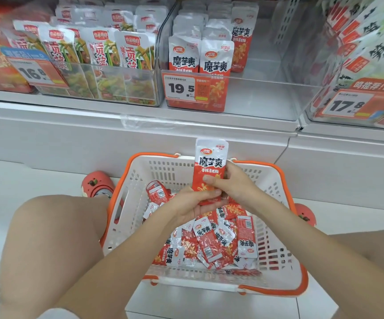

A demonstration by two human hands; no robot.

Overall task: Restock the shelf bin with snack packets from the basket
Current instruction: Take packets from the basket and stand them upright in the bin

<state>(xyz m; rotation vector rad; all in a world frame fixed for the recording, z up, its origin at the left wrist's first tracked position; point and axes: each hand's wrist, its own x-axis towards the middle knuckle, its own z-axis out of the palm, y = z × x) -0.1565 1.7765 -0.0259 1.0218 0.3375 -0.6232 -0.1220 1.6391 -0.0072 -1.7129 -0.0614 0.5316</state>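
A red-and-white snack packet (210, 162) stands upright above the basket, held by both hands. My left hand (189, 206) cups its bottom edge from below, fingers curled round it. My right hand (231, 184) pinches its lower half, thumb on the front. The white basket with orange rim (140, 192) sits on the floor and holds several matching packets (209, 240) lying loose. Above, the clear shelf bin (267, 97) with the 19.5 price tag holds upright rows of the same packets (200, 58) at its left side.
Left of it stands another clear bin (98, 86) of green-and-red packets, tagged 16.8. A third bin (356, 104), tagged 17.8, is at the right. The white shelf ledge (140, 118) juts out above the basket. My knees flank the basket.
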